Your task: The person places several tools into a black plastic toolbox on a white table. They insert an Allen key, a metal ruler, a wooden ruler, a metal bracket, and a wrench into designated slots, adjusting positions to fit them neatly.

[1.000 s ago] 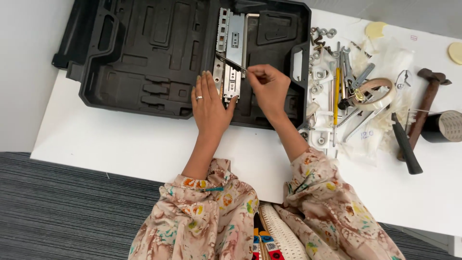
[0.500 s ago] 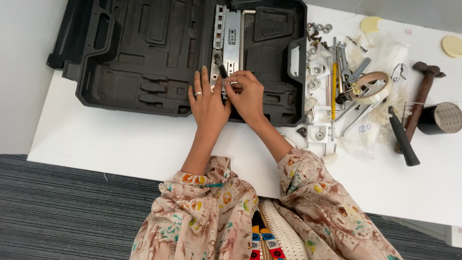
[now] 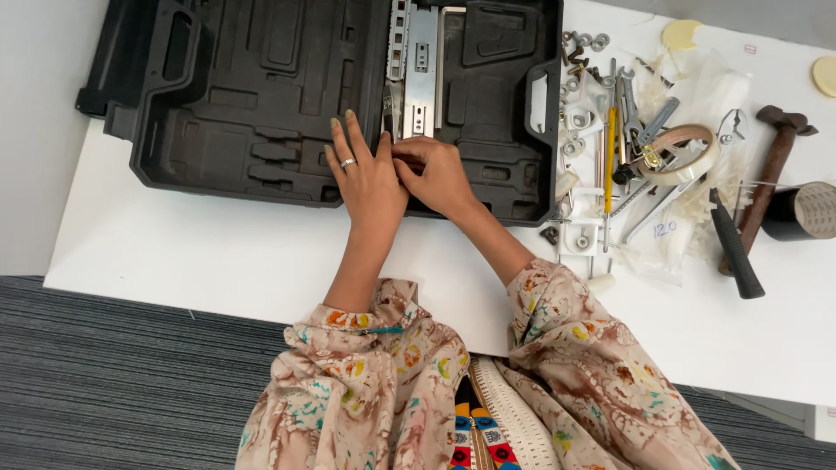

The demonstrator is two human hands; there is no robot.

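**Ana:** Head view, biggest first: what fills it?

**Ben:** White table (image 3: pixel 218 261), and on it an open black tool case (image 3: pixel 261 96), moulded and mostly bare inside. Right of the case lies a heap of loose hardware: a hammer (image 3: pixel 771 165), a roll of dark tape (image 3: pixel 805 211), a ring of clear tape (image 3: pixel 684 152), a yellow-handled tool (image 3: pixel 609 157), washers and small fittings.

**Ana:** And the thing being handled?

**Ben:** Metal drawer slides (image 3: pixel 418 61), lying in the case near its middle. Their long axis runs away from the person, near end to far end, almost straight up the frame. The near end sits right at the fingertips, and the rest stretches beyond both hands.

**Ana:** Which hand is nearer to it?

**Ben:** The right hand (image 3: pixel 440 178). It comes in from the right with the wrist angled, fingers curled together at the near end of the slides; they look pinched on that end or on some small part there, though the contact itself is hidden.

**Ana:** The other?

**Ben:** The left hand (image 3: pixel 370 178) lies palm down with fingers spread and straight, a ring on one, resting on the case floor just left of the slides, its thumb side touching the right hand. It grips nothing.
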